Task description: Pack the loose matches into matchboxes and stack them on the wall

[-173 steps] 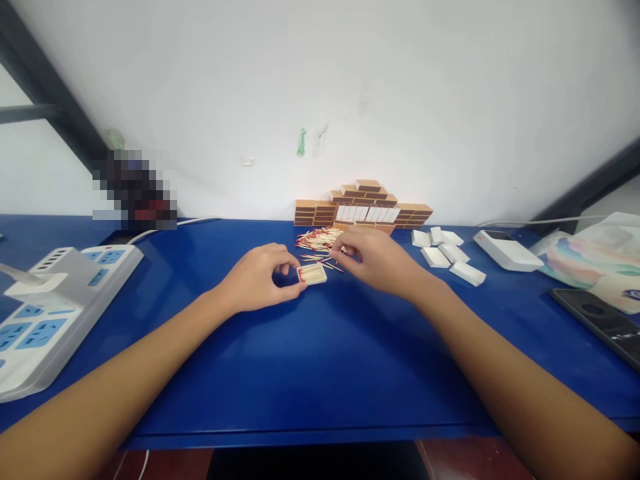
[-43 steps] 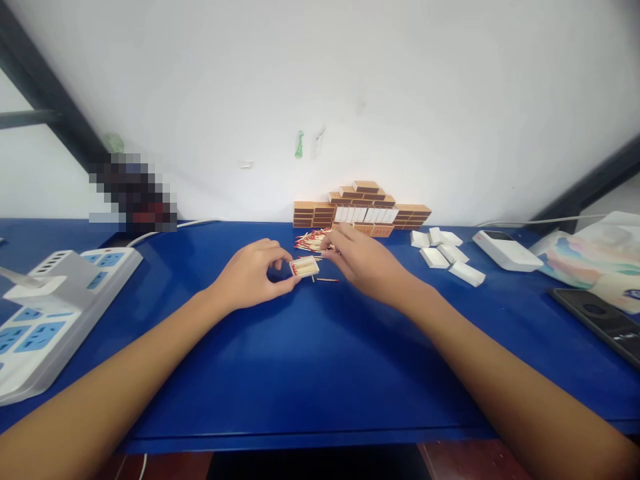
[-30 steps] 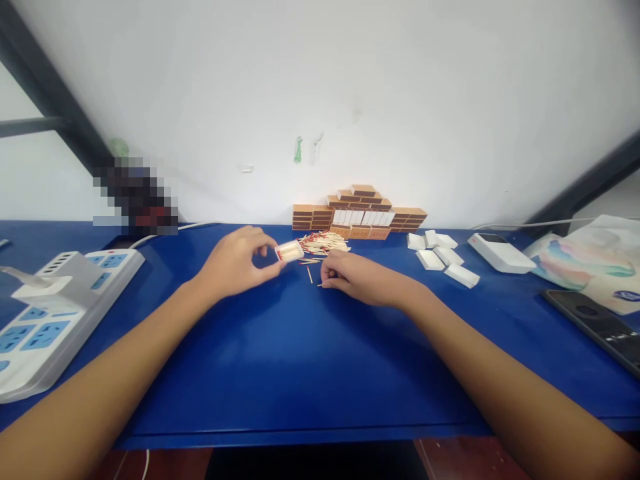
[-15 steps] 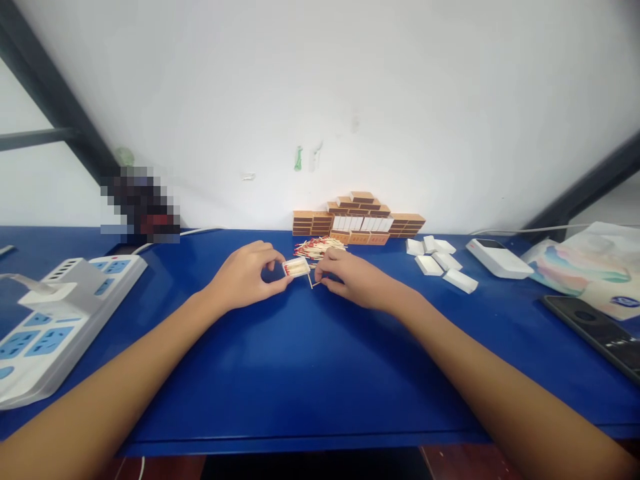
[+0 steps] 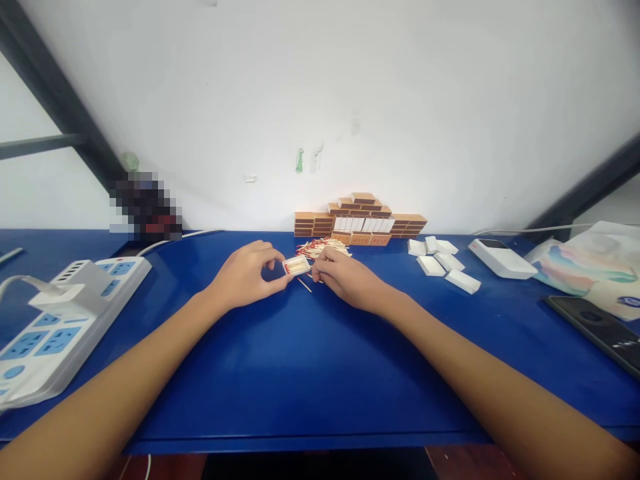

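My left hand (image 5: 246, 271) pinches a small open matchbox tray (image 5: 295, 265) filled with red-tipped matches, held just above the blue table (image 5: 300, 360). My right hand (image 5: 344, 278) is right beside the tray, fingers pinched on a match or two at the tray's right end. One loose match (image 5: 305, 285) lies on the table under the tray. A heap of loose matches (image 5: 320, 247) sits just behind the hands.
Stacked brown matchboxes (image 5: 361, 217) line the wall. Several empty white trays (image 5: 443, 265) lie to the right, then a white device (image 5: 502, 258), a printed bag (image 5: 587, 267) and a dark phone (image 5: 597, 328). A white power strip (image 5: 55, 317) fills the left.
My left hand kept the tray, shifting it slightly about the same spot. My right hand came off the match heap, dropped to the table for loose matches, then closed in on the tray.
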